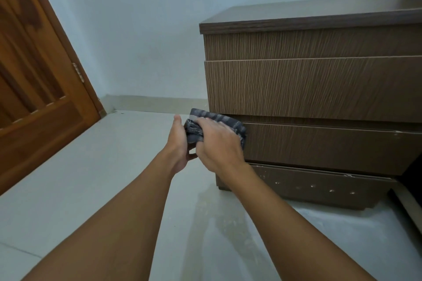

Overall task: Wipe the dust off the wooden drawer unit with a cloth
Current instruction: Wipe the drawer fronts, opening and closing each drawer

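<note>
Room: pale wall (141, 29), light tiled floor (127, 189) and a wooden door (38, 89) standing at the left of the view.
Drawer unit: the wooden drawer unit (315, 89) sits on the floor against the wall at right, its drawer fronts stacked under a flat top; the lowest front shows pale chips and specks along its edge.
Handling of the unit: it looks heavy and rigid, so it should stay put under wiping pressure; the ribbed grain of the fronts is likely to trap dust, favouring strokes along the grain.
Right hand: the right hand (217, 143) is spread over the cloth and presses it against the left corner of the unit, at the level of the third drawer front, fingers curled over the fabric.
Left hand: the left hand (179, 143) is just beside the right, its fingers gathering the loose left end of the cloth, though how firmly it grips is partly hidden.
Cloth: the dark grey striped cloth (205, 121) is bunched between both hands, touching the unit's corner.
Handling of the cloth: soft, light and floppy, it is best kept folded into a pad under the palm so no edge trails.
Progress: judging by the position, wiping is under way on the lower left edge; the top and wide fronts look yet to be covered.
</note>
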